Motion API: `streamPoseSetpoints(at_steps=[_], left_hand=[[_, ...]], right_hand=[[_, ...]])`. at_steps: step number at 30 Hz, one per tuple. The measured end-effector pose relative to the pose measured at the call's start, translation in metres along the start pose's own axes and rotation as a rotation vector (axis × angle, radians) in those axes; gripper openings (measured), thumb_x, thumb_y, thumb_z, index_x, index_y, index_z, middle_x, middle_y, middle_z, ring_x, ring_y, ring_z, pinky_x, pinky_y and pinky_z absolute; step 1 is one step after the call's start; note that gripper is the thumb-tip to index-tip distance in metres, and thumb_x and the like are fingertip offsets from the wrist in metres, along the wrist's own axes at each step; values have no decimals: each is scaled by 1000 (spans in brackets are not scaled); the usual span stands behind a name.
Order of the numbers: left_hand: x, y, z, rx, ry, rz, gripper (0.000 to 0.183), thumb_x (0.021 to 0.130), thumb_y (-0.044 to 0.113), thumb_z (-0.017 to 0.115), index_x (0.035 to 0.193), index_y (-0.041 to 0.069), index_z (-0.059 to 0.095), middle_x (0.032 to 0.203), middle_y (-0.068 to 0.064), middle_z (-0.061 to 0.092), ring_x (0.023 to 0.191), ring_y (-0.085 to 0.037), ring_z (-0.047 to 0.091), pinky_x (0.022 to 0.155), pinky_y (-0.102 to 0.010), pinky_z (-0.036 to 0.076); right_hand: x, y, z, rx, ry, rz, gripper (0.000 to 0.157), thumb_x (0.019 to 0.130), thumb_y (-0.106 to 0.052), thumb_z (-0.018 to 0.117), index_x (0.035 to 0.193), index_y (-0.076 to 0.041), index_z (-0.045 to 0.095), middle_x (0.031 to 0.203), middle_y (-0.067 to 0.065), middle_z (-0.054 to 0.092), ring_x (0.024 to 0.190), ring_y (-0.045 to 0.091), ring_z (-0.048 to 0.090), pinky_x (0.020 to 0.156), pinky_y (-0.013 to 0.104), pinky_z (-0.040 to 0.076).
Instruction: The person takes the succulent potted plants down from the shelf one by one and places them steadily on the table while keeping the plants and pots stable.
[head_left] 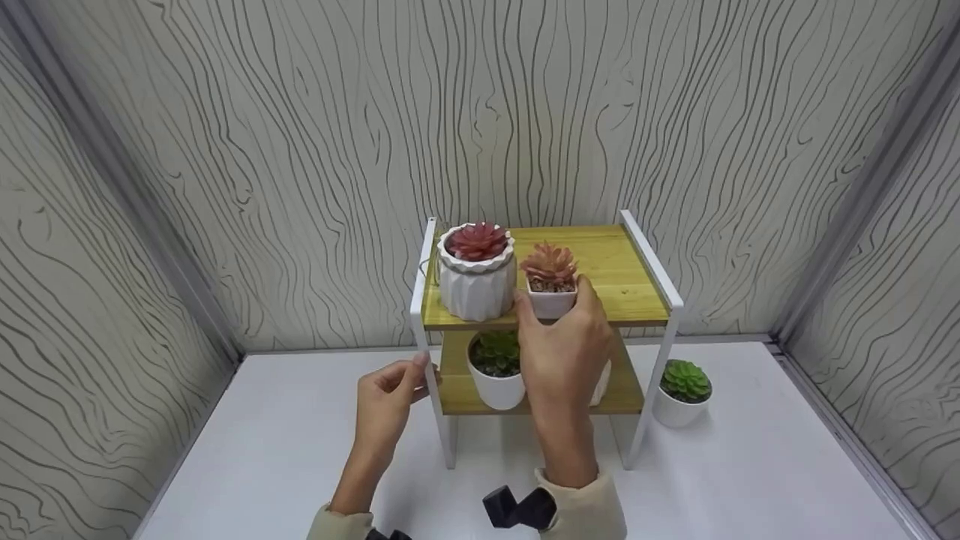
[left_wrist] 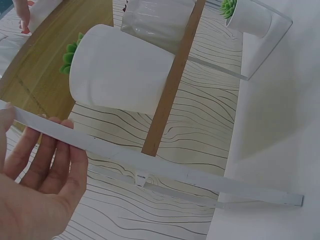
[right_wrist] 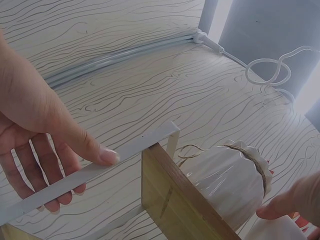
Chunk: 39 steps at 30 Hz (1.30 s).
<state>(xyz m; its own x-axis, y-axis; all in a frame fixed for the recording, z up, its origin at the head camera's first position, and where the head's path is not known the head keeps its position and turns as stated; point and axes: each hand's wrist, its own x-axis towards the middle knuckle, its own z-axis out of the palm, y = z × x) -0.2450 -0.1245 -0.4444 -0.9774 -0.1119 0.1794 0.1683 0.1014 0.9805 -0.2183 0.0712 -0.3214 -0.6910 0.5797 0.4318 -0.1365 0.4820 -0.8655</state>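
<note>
One small pot (head_left: 551, 304) is pinched by the right hand (head_left: 568, 352), thumb on its left side, finger on its right; its pinkish plant (head_left: 550, 262) stands upright above the grip. Position: front edge of the top board (head_left: 607, 259) of the rack (head_left: 651, 260), near mid-width; whether the base touches the wood cannot be told. Immediately left of the right thumb stands the ribbed pot (head_left: 476, 291), containing a red plant (head_left: 480, 241). The left hand (head_left: 384, 409) is lower and further left, well apart from the small pot; it grips the rack's left front post (left_wrist: 120, 154), thumb on one side, fingers behind. On the lower board (head_left: 459, 390), between the two hands, stands a white pot (head_left: 498, 391) with a green plant, partly covered by the right hand. A further pot (head_left: 679, 409), also with a green plant, stands on the table (head_left: 262, 450), just beside the rack's right side.
</note>
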Motion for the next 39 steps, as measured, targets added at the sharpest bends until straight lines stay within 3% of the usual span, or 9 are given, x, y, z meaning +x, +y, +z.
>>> streamPoseSetpoints(at_steps=[5, 13, 19, 27, 39], left_hand=[[-1, 0, 0, -6, -3, 4, 35, 104, 35, 67, 106, 2, 79, 109, -14, 78, 105, -23, 76, 94, -30, 65], [0, -1, 1, -6, -7, -2, 38, 105, 35, 66, 108, -1, 78, 109, -14, 78, 105, -22, 76, 95, -30, 65], [1, -1, 1, -6, -11, -5, 39, 104, 37, 67, 110, 0, 78, 111, -15, 78, 107, -23, 76, 95, -31, 65], [1, 0, 0, -24, -33, 5, 35, 104, 35, 67, 105, 2, 79, 108, -16, 78, 104, -25, 77, 95, -29, 65], [-2, -1, -1, -22, -14, -9, 39, 104, 36, 67, 109, -1, 78, 109, -14, 78, 106, -22, 76, 95, -29, 65]], right_hand=[[0, 0, 1, -17, 13, -11, 65, 85, -18, 87, 138, 9, 60, 130, 29, 70, 117, 45, 70, 98, 59, 58], [2, 2, 1, -2, 29, -41, 56, 84, -14, 87, 131, 7, 65, 118, 26, 75, 103, 42, 74, 82, 56, 61], [4, 2, 0, 4, 33, -61, 52, 83, -13, 88, 127, 6, 68, 113, 25, 76, 97, 41, 75, 78, 54, 62], [5, 0, -5, -7, 2, 4, 60, 86, -20, 87, 136, 4, 65, 124, 25, 74, 104, 39, 75, 84, 55, 62], [0, -3, -17, 59, -14, 19, 62, 85, -20, 89, 137, 3, 64, 123, 25, 75, 99, 38, 75, 77, 51, 63]])
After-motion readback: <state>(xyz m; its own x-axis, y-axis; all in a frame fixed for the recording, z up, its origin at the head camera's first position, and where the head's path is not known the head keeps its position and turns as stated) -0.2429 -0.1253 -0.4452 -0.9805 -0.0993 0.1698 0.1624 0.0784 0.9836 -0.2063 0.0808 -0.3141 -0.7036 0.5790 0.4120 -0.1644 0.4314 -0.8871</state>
